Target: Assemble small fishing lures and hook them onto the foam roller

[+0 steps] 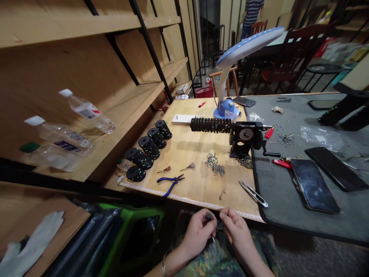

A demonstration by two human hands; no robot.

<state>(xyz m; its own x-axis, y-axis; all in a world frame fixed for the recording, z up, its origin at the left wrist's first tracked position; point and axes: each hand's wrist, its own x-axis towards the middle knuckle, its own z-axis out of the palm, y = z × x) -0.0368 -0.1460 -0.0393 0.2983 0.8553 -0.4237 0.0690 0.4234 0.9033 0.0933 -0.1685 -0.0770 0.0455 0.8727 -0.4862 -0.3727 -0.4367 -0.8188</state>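
My left hand (200,229) is closed around a small dark object (208,216) whose kind I cannot make out; a thin pale tip (213,239) pokes out below its fingers. Close beside it, my right hand (235,227) has thumb and fingers pinched together, and whatever is between them is too small to name. Both hands are just in front of the table edge, above the lap. Nearest on the wood lie a tiny metal piece (221,195), thread snips (253,193), blue-handled pliers (172,184), a pile of coloured beads (211,159) and small metal pieces (218,170).
A black hand-cranked winder (245,138) carries a wound black foam roll (210,125). Several black spools (145,148) line the left side. A blue-white lamp (250,44) stands behind. Phones (314,186) lie on the grey mat (276,192). Bottles (86,111) occupy the left shelf.
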